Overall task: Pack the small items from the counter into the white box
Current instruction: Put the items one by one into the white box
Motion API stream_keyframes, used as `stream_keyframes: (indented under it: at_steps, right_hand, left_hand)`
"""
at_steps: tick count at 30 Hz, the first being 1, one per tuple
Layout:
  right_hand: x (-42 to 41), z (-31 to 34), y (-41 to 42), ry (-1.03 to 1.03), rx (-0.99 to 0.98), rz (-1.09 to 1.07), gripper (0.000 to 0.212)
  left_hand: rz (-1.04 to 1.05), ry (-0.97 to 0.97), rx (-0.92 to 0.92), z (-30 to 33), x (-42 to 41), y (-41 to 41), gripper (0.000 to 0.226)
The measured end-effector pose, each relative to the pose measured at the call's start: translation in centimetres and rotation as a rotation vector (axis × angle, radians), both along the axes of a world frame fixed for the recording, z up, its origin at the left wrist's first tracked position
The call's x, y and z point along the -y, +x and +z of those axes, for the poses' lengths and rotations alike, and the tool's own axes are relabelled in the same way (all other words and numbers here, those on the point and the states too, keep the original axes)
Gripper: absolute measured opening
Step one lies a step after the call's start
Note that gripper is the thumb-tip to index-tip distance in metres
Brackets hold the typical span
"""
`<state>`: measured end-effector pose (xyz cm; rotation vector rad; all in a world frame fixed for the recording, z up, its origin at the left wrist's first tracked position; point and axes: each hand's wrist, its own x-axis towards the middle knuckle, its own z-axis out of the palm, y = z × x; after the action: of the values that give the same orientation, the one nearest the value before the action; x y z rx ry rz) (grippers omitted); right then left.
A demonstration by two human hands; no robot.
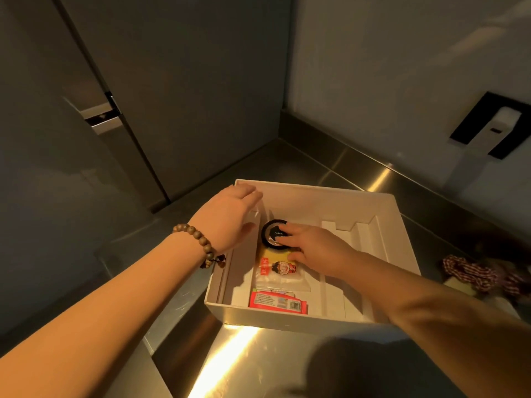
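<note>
A white box (290,319) stands open on the steel counter. Inside lie a round black tin (273,233), a clear packet with a cartoon figure (280,270) and a red packet (275,303) nearest me. My right hand (313,247) reaches into the box, fingers resting on the black tin and thumb on the cartoon packet. My left hand (230,218), with a wooden bead bracelet at the wrist, holds the box's left wall, fingers spread over its far left corner.
A red-and-white checked cloth (474,272) lies on the counter right of the box. Grey cabinet doors rise at the left and back. A black-and-white wall fitting (494,124) sits at upper right. A dark blurred shape (359,366) is at the bottom.
</note>
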<state>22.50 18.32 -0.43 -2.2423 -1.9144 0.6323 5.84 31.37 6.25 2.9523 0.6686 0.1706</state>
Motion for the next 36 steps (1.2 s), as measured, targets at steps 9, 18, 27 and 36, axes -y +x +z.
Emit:
stream_keyframes:
  at_steps: [9,18,27,36]
  right_hand:
    - [-0.9,-0.5,-0.8,-0.047,0.116,-0.007,0.06]
    - [3.6,4.7,-1.2,0.178,-0.185,-0.391,0.044]
    - [16.0,10.8,1.7,0.338,0.026,-0.594,0.049]
    - [32.8,10.5,4.2,0.404,0.018,-0.888,0.036]
  left_hand:
    - [0.04,-0.064,0.04,-0.2,0.3,-0.4,0.064]
    - [0.131,-0.168,0.14,2.3,4.4,-0.3,0.064]
    - [-0.034,-0.202,0.225,4.0,15.1,6.0,0.074]
    - [-0.349,-0.187,0.215,2.6,28.7,12.0,0.072]
